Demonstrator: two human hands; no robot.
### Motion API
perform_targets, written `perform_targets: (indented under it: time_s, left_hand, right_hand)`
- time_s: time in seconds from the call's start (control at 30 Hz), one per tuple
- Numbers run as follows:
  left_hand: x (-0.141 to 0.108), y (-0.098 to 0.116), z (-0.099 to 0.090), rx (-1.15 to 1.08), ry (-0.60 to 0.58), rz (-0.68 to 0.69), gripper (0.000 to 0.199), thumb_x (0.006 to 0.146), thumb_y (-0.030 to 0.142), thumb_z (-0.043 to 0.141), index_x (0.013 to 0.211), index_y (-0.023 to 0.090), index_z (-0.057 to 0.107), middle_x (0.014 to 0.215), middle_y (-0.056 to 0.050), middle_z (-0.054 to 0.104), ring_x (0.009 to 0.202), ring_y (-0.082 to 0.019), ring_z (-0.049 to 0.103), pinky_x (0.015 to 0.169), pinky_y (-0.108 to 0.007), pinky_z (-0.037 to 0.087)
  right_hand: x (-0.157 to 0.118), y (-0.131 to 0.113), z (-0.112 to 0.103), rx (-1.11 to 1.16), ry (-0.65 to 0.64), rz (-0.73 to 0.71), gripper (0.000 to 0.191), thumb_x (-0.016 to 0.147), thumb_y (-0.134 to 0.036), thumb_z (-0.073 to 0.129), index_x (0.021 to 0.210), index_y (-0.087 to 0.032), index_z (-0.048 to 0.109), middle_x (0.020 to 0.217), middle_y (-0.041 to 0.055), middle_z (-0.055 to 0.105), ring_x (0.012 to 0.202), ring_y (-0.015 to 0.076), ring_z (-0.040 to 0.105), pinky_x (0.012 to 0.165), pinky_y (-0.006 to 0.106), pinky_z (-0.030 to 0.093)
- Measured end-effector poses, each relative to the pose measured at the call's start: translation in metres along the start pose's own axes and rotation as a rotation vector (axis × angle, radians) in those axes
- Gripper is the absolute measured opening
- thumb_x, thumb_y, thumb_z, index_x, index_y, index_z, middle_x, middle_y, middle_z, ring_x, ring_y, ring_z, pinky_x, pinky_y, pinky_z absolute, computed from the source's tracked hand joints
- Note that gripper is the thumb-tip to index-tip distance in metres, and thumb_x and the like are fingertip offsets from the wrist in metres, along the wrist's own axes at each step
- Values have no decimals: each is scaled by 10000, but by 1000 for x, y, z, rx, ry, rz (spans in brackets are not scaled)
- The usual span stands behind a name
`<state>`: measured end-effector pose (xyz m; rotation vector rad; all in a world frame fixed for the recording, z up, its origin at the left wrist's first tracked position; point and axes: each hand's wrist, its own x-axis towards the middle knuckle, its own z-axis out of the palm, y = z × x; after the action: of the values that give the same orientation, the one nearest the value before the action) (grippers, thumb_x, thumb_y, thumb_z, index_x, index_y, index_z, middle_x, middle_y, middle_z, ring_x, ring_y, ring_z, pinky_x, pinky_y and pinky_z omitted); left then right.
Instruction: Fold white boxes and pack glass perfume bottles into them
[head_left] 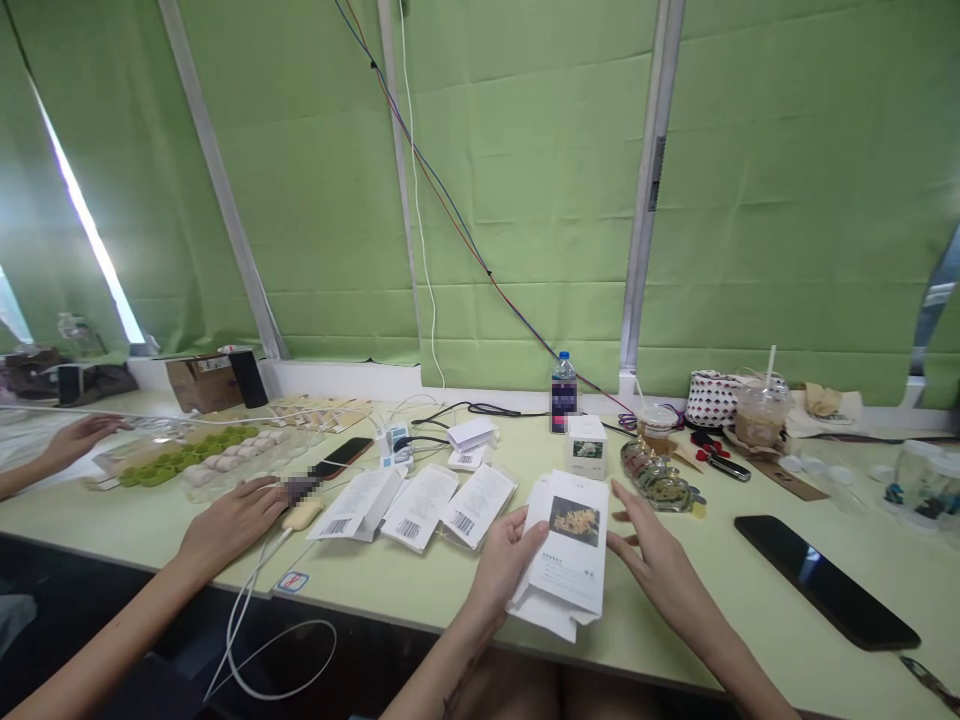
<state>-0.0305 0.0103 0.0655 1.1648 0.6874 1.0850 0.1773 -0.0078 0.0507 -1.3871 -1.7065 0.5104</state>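
The left hand [501, 562] grips a white carton [566, 575], thumb lying across its front and fingers behind. The carton is upright, leaning slightly, above the near edge of the tabletop [420, 600]. Its front bears a photo [575, 521] of yellow-orange blossoms on a dark ground; beneath run lines of small dark print and a larger mark at lower right, none of it readable. A loose flap hangs at its bottom. The right hand [651, 555] is at the carton's right edge, fingers spread and open; whether the tips touch it I cannot tell.

Left of the carton lie three white packs in a row, the left pack [358, 505], middle pack [420, 508] and right pack [478, 505], each showing a barcode and tiny print too small to read. Just behind the carton stands a white box [587, 450] with a picture of white flowers and illegible lettering. Behind that, a blue-capped bottle [564, 395] has its label blurred out. A sticker [292, 582] in blue and red is on the tabletop's front edge, its marks unreadable.

To the right lies a black phone [825, 580], screen dark. At left, a co-worker's hand [231, 522] rests beside a pale block [302, 515] with a white cable [251, 590].
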Motion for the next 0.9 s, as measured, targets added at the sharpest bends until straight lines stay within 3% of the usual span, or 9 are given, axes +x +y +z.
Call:
perform_targets:
  time_s: [0.07,0.13,0.27,0.5,0.7,0.8,0.9]
  left_hand:
    - [1,-2,1,-31,37,44,519,746,428,708,1160,124,633,937,-124,748,781,-266,711,684,-333,540]
    - [2,-4,2,-50,51,76,540,755,429,702,1182,110,615,944,-136,744,788,-261,708,692,-331,544]
    - [1,-5,2,-4,1,116,497,801,418,659,1193,116,610,944,-126,742,807,-250,699,706,-320,540]
    - [1,2,1,151,-112,103,460,852,444,582,1196,142,623,976,-116,729,853,-250,680,717,-316,531]
    - [3,-9,-2,192,13,148,681,815,463,625,1389,162,414,1046,-110,702,876,-242,666,760,-340,529]
    - [3,-10,-3,169,48,163,751,804,463,638,1434,207,319,1126,-104,667,903,-240,661,771,-342,532]
    - [0,-3,-2,122,72,141,780,806,463,638,1455,268,252,1144,-93,660,896,-232,664,749,-326,539]
  right_hand:
    - [-1,-8,1,226,-171,60,532,939,-492,339,1397,-232,409,1263,108,589,972,255,627,818,408,523]
    - [-3,-17,1,459,-304,54,537,945,-531,307,1311,-205,527,1168,108,650,923,242,640,776,379,534]
    - [-5,-27,5,650,-291,76,518,900,-547,445,1262,-199,578,1122,93,683,921,246,644,792,369,527]
    - [-3,-22,8,625,-180,99,586,861,-554,514,1328,-201,519,1151,93,682,930,269,652,779,375,532]
    - [-2,-17,12,599,-105,110,629,849,-568,520,1360,-203,484,1178,102,668,961,287,645,731,355,550]
    - [-3,-16,8,605,-163,155,692,869,-571,481,1442,-207,345,1175,107,660,932,272,654,682,344,554]
    - [-7,-20,2,650,-298,165,793,853,-512,554,1493,-271,153,1328,85,555,977,241,646,788,356,545]
